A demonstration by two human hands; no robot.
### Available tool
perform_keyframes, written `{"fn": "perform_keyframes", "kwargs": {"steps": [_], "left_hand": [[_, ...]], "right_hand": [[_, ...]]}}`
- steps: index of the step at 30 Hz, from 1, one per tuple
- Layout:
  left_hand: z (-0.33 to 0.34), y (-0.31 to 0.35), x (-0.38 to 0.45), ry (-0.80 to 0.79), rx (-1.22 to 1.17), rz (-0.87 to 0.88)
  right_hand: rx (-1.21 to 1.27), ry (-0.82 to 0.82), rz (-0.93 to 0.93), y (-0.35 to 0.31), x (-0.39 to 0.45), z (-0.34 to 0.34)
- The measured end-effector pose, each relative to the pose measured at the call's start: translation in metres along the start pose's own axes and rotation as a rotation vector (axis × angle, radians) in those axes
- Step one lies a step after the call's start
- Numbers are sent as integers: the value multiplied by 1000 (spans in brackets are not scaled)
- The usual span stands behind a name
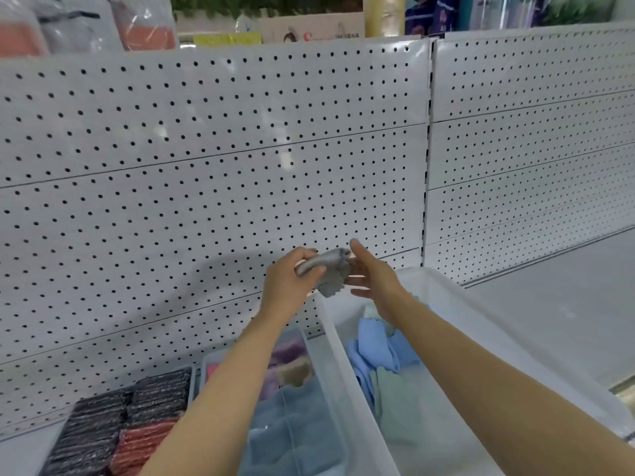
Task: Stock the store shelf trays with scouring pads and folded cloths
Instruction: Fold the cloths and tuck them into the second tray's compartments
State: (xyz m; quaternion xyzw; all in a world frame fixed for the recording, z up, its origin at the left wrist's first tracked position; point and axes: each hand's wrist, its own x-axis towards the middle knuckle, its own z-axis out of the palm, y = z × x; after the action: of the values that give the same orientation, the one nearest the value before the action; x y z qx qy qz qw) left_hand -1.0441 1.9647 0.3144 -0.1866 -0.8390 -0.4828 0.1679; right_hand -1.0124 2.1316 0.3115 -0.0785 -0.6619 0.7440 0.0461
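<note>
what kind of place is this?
Most likely a retail store aisle: white pegboard shelving, trays of scouring pads and folded cloths, packaged goods stacked above.

Grey folded cloth (331, 271), partly rolled, aloft above the white bin's (446, 286) back edge.

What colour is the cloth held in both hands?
Grey cloth, seen in the head view.

Head view, facing pegboard (213, 159), looking down
</note>
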Motion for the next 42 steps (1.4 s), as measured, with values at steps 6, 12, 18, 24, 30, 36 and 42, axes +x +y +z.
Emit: {"fn": "perform_keyframes", "kwargs": {"steps": [6,12,18,24,30,36,42], "left_hand": [[-30,-3,-31,115,358,389],[-59,-3,-41,111,3,157],[-78,5,-32,-99,-418,-258],[-84,9,-31,102,-570,-387],[-93,11,-38,72,-579,-347],[-105,7,-50,-49,-492,-328],[-112,-2,-61,119,-480,-259]], "right_hand": [[-8,-56,-99,-17,-12,42],[105,-78,-183,-14,-14,63],[203,-161,-213,-13,-20,84],[153,-183,-188,-14,-30,97],[120,-149,-148,-10,-35,100],[122,-173,-179,-11,-40,101],[258,-276,92,-7,-42,106]]}}
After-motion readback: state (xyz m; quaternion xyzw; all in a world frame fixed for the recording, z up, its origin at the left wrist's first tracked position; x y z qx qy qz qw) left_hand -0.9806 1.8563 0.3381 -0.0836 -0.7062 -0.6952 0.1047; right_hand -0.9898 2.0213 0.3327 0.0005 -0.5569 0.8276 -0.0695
